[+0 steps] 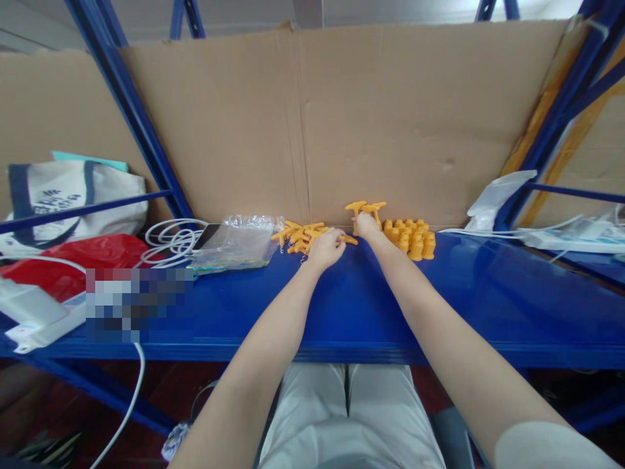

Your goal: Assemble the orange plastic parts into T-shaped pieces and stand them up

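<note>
At the back edge of the blue shelf, just in front of the brown cardboard wall, both hands were among small orange plastic parts. The right grip, a bare hand, was closed narrow around the stems of two T-shaped pieces. Their flat tops stood upright above the fingers, very close to the cardboard. Just beside this hand, on its right side, a tight block of upright orange pegs stood on the shelf.

The left grip, also a bare hand, lay with curled fingers on the right end of a loose heap of orange pieces. One piece stuck out from under it toward the right grip. I could not tell if the left fingers really clasped a piece or only pressed on the heap. The two hands were near each other but apart.

Left of the heap lay a clear plastic bag, then a dark phone and a coiled white cable. Farther left, a red bag lay below a cream tote bag with dark blue trim. The tote carried dark blue letters, but they were too small and blurred to read. On the far right, well apart from the hands, lay a white packet and a white power strip.
</note>
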Tool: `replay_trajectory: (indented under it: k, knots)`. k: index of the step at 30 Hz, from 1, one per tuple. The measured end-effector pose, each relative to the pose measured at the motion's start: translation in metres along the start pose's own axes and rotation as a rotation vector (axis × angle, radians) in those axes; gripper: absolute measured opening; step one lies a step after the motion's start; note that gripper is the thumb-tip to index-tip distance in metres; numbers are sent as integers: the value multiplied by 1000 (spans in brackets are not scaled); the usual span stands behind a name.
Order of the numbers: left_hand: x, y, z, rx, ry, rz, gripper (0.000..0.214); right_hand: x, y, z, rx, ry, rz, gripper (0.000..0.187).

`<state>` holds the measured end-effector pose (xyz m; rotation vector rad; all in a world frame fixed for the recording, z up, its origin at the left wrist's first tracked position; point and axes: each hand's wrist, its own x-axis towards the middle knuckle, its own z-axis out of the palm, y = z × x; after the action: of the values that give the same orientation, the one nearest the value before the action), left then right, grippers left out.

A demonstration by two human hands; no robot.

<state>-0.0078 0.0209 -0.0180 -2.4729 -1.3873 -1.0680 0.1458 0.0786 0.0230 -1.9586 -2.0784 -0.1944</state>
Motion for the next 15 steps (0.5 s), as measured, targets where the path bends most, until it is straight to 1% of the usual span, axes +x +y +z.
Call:
replay_trajectory:
  k: [5, 11, 15]
  knots:
    - [0, -1, 1, -12, -12, 11, 24, -2, -3, 2, -22, 7, 12, 45]
    - [0, -1, 1, -17, -26, 16, 24, -1, -3, 7, -15, 6, -48, 46]
    - [0, 1, 0, -18, -35, 18, 24, 1, -1, 7, -16, -11, -3, 46]
